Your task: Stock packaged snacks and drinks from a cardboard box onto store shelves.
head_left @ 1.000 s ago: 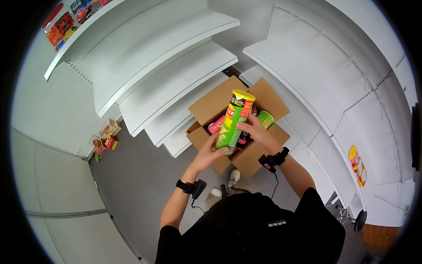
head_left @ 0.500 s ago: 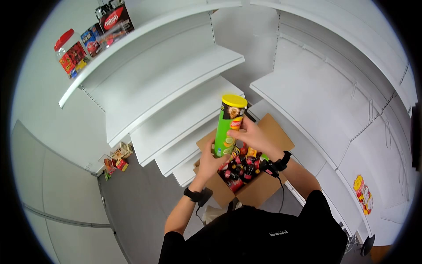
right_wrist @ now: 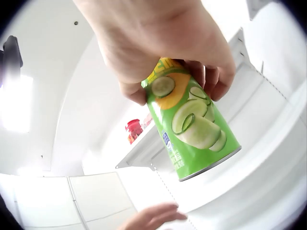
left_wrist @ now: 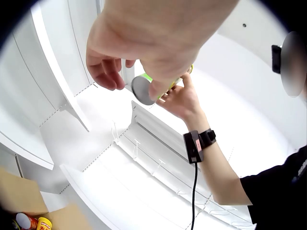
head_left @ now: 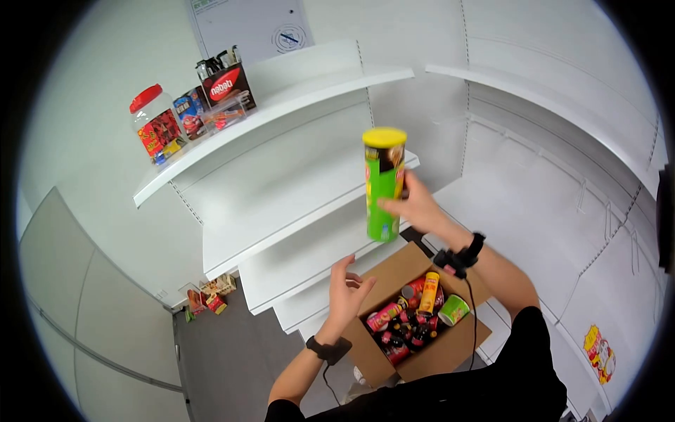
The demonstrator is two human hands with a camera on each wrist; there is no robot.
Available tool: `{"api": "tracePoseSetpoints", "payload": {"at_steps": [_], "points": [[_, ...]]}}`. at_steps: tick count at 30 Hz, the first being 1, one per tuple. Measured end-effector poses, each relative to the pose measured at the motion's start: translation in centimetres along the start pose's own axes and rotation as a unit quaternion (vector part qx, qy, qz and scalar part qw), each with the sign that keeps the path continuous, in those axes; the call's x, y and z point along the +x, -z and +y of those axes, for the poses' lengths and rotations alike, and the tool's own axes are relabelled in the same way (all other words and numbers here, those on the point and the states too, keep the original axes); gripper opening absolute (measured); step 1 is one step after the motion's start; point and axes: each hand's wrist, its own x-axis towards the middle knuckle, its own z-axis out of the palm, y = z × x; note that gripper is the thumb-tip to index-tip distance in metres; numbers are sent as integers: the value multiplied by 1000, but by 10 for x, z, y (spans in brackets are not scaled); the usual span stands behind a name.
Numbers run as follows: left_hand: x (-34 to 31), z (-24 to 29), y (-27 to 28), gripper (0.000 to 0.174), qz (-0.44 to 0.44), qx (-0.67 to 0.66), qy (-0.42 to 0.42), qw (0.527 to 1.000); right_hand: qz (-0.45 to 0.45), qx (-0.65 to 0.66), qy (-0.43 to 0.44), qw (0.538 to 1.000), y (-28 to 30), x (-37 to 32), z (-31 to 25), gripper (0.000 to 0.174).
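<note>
My right hand [head_left: 424,204] grips a green chip canister [head_left: 380,204] with a yellow lid, held upright above the box and in front of the shelves. In the right wrist view, the thumb and fingers curl round the canister [right_wrist: 192,124], whose label shows cucumber slices. Lower and to the left, my left hand [head_left: 346,294] is held in the air with loosely bent fingers, apart from the canister and holding nothing. Below the hands stands an open cardboard box [head_left: 450,350] holding bottles, a yellow canister [head_left: 428,294] and a green-and-white tub [head_left: 454,309].
White shelves [head_left: 281,211] rise in tiers ahead, with more shelving [head_left: 520,232] on the right. On the top left shelf stand a red-lidded jar [head_left: 158,125] and a nabati box [head_left: 228,86]. Several packets [head_left: 214,292] lie on the floor by the left wall.
My left hand has let go of the canister and dropped away from it. The right hand now holds the canister alone, more upright. The head view has tilted up, showing more top shelf.
</note>
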Motion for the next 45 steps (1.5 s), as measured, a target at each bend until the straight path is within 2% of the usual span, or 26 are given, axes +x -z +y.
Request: {"api": "tracePoseSetpoints", "payload": {"at_steps": [2,4,6,9,12,19,22,28,31,34,37,40,45], "points": [[9,0,13,54,9,-15,7,1000,20,-30,51,998,13,47,-33,55],[17,-4,28,50,14,-41,18,999,31,24,60,997,19,92,-70,54],[24,-6,45,48,30,-58,13,998,27,-9,99,995,24,143,-94,48],[32,-13,73,44,43,-92,32,994,24,-37,118,992,0,185,-147,42],[38,-22,98,44,62,-144,45,987,36,-79,111,990,-27,225,-159,39],[42,-57,142,43,95,-182,77,976,-66,-168,98,979,-78,314,-130,41],[40,-76,157,42,119,-195,99,969,-36,-151,91,984,-95,346,-114,37],[37,-102,167,43,145,-203,121,961,-45,-204,40,977,-108,389,-100,42],[35,-103,168,43,148,-215,141,955,-17,-242,32,969,-115,400,-92,39],[33,-108,168,43,150,-214,156,952,-6,-341,-16,940,-119,411,-86,36],[30,-114,163,42,167,-227,150,948,35,-325,-2,945,-123,413,-79,36],[26,-113,163,42,147,-223,172,948,36,-298,-2,954,-121,409,-79,39],[22,-115,152,43,129,-229,159,952,0,-271,-20,962,-94,379,-97,50]]}}
